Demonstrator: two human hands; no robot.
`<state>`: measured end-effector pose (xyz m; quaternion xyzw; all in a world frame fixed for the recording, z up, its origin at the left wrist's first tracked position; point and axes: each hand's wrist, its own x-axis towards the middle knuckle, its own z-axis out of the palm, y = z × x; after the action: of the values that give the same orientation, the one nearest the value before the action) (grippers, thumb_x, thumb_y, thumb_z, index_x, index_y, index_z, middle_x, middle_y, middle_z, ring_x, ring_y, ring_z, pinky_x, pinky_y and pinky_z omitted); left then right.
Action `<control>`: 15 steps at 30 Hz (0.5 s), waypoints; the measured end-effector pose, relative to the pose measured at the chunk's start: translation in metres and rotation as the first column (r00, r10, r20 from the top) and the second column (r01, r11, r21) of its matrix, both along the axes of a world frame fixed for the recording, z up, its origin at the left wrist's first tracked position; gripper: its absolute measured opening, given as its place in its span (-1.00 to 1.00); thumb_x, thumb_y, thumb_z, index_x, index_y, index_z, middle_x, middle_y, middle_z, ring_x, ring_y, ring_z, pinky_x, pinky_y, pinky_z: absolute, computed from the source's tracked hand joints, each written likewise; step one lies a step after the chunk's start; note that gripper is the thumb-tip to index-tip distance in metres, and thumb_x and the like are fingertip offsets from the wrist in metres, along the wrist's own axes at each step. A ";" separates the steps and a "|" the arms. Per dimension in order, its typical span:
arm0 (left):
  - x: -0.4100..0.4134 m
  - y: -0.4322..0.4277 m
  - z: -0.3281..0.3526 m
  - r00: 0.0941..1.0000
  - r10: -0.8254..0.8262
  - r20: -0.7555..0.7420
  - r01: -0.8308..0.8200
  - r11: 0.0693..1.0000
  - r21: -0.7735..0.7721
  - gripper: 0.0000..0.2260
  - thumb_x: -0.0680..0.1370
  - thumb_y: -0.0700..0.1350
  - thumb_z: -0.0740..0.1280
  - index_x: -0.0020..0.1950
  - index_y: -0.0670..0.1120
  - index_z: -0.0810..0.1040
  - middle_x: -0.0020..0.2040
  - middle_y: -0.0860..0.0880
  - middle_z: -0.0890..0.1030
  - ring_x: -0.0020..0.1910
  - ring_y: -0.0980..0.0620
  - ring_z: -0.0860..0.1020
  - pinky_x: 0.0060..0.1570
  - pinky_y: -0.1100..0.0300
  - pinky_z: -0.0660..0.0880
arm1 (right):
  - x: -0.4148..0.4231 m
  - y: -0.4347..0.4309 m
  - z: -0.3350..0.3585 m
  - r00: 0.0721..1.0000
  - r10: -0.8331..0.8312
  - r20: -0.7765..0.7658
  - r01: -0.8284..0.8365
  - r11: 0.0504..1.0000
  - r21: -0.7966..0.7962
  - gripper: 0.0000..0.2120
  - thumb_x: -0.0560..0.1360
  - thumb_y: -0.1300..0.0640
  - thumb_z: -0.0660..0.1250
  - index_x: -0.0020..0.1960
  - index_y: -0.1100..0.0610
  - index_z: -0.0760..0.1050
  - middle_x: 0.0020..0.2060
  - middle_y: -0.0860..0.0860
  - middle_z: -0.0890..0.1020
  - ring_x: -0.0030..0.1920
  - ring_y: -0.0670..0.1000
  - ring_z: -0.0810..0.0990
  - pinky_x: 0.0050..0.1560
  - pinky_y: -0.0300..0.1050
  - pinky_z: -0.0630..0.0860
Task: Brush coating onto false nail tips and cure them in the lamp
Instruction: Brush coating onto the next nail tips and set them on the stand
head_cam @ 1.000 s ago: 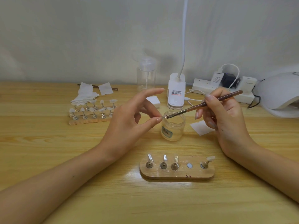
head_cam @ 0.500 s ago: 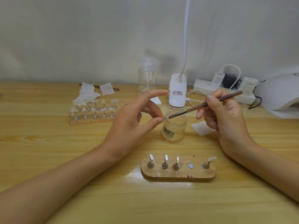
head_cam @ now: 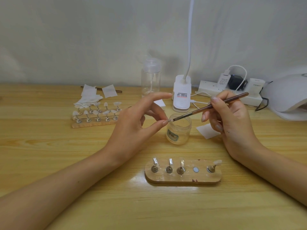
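Barely anything had moved vs. a sec before: left hand (head_cam: pixel 132 128) still pinched the nail tip (head_cam: pixel 169 120) just above the open jar (head_cam: pixel 179 131), right hand (head_cam: pixel 232 123) still gripped the brush (head_cam: pixel 207 107) w/ bristles on it, so coating was prob. ongoing, lamp (head_cam: pixel 289 97) well apart, unused.

Jar (head_cam: pixel 178 130) between hands; bare table (head_cam: pixel 49 155) left of holder (head_cam: pixel 182 177).

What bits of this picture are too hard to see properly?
Head view:
The nail tip pinched by the left hand, at the brush bristles: too small to show any coating.
The jar label: too blurred to read.
The curing lamp: cut off by the right edge.
The desk lamp head: cut off by the top edge.
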<state>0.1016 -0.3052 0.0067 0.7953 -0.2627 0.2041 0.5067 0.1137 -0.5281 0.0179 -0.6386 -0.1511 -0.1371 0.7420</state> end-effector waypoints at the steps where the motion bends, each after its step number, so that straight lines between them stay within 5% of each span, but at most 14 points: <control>1: 0.000 0.000 0.000 1.000 0.000 0.000 0.000 1.000 0.000 -0.57 0.54 -0.20 0.47 0.37 0.03 0.51 -0.14 0.10 0.67 -0.07 0.06 0.64 -0.24 -0.06 0.39 | 0.000 -0.001 0.000 1.000 -0.001 0.011 0.001 1.000 0.009 -0.82 0.55 0.04 0.28 -0.19 0.05 0.38 -0.43 0.07 0.59 -0.57 -0.09 0.25 -0.53 -0.30 0.18; 15: 0.001 0.001 0.000 1.000 -0.009 -0.011 0.009 1.000 -0.010 -0.58 0.54 -0.21 0.47 0.35 0.06 0.51 -0.13 0.07 0.69 -0.05 0.00 0.65 -0.25 -0.11 0.40 | -0.001 0.000 0.000 1.000 -0.010 0.029 0.011 1.000 -0.015 -0.83 0.52 0.02 0.27 -0.17 0.08 0.38 -0.43 0.06 0.59 -0.56 -0.09 0.26 -0.52 -0.33 0.24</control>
<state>0.1025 -0.3044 0.0070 0.7928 -0.2623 0.1986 0.5131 0.1130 -0.5281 0.0183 -0.6431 -0.1596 -0.1492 0.7340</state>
